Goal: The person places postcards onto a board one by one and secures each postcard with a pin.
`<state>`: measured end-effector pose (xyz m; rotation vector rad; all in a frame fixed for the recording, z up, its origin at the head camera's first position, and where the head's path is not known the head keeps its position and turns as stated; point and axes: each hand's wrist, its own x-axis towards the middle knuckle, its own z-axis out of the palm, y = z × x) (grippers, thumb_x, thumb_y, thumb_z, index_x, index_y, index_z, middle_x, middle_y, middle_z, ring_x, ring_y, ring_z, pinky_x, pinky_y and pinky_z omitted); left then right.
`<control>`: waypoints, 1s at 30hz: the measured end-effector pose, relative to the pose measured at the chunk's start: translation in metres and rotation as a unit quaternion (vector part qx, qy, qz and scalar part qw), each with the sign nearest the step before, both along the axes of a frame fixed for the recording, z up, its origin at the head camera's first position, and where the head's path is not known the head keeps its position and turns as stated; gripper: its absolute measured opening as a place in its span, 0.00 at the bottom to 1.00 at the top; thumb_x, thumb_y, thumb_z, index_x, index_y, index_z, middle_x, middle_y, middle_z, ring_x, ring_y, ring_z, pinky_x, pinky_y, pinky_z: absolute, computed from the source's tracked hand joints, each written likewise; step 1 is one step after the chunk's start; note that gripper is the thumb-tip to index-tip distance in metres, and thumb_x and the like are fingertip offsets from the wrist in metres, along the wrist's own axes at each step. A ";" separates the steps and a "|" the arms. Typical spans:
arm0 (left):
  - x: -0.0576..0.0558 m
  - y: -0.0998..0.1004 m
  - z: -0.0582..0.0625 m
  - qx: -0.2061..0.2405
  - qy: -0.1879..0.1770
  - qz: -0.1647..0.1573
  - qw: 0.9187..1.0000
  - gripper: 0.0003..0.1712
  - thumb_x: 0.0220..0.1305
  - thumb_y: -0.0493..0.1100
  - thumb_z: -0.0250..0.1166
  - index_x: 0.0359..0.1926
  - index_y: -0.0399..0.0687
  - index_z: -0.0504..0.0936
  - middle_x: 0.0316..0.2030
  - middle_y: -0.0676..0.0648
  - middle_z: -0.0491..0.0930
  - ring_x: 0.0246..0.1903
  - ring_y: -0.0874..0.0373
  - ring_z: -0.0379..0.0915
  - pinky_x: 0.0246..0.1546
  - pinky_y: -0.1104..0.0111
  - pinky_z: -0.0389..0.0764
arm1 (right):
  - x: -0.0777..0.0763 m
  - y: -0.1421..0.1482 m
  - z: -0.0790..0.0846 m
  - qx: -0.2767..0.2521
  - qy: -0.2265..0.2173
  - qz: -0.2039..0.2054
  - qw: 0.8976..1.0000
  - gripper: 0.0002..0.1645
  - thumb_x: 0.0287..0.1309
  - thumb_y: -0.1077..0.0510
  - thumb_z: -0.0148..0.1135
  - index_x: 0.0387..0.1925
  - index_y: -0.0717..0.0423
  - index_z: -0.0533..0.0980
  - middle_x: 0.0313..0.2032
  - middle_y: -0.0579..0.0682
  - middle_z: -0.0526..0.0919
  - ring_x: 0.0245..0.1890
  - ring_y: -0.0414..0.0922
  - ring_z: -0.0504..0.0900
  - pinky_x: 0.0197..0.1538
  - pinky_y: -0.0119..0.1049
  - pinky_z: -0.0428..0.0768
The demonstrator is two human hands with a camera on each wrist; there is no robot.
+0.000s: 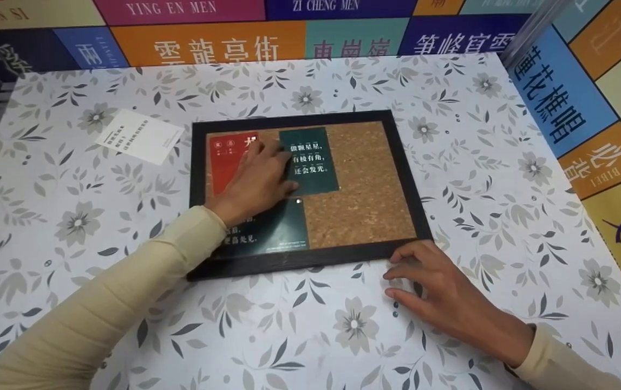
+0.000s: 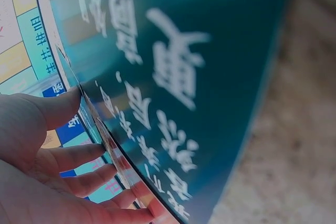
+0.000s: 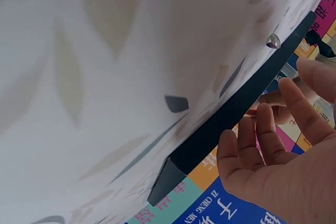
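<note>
A black-framed cork board lies on the table. On its left half are a red card, a green card with white writing and a dark green card below them. My left hand rests over the red card, fingers spread and lightly bent, fingertips near the seam with the green card. In the left wrist view the dark green card fills much of the picture, beyond it the red card. My right hand is at the frame's lower right corner, fingers loosely bent, forefinger against the frame.
A white card with black writing lies left of the board. The table wears a floral cloth. Colourful lettered panels stand along its back and right side. A tiny shiny spot shows at the dark green card's upper right corner.
</note>
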<state>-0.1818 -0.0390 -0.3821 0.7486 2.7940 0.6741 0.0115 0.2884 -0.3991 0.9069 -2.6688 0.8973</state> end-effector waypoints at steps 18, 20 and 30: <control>-0.002 0.001 -0.002 -0.010 -0.004 0.004 1.000 0.39 0.77 0.50 0.72 0.77 0.32 0.73 0.79 0.34 0.66 0.79 0.32 0.53 0.84 0.43 0.51 | 0.014 0.008 -0.010 -0.014 0.006 0.016 1.000 0.20 0.47 0.66 0.86 0.42 0.48 0.90 0.52 0.49 0.83 0.53 0.48 0.78 0.63 0.22 0.69; -0.001 0.001 -0.002 -0.008 -0.005 0.004 1.000 0.39 0.76 0.50 0.72 0.77 0.32 0.73 0.79 0.34 0.65 0.80 0.32 0.53 0.84 0.42 0.51 | 0.014 0.008 -0.010 -0.012 0.003 0.015 1.000 0.20 0.48 0.66 0.87 0.42 0.48 0.90 0.52 0.49 0.83 0.53 0.48 0.78 0.63 0.22 0.69; -0.001 0.001 -0.001 -0.013 -0.006 0.007 1.000 0.40 0.76 0.52 0.73 0.78 0.33 0.72 0.80 0.35 0.65 0.80 0.33 0.53 0.85 0.44 0.50 | 0.016 0.008 -0.009 0.011 -0.008 0.005 1.000 0.20 0.49 0.66 0.87 0.42 0.46 0.91 0.52 0.47 0.83 0.54 0.47 0.78 0.62 0.23 0.70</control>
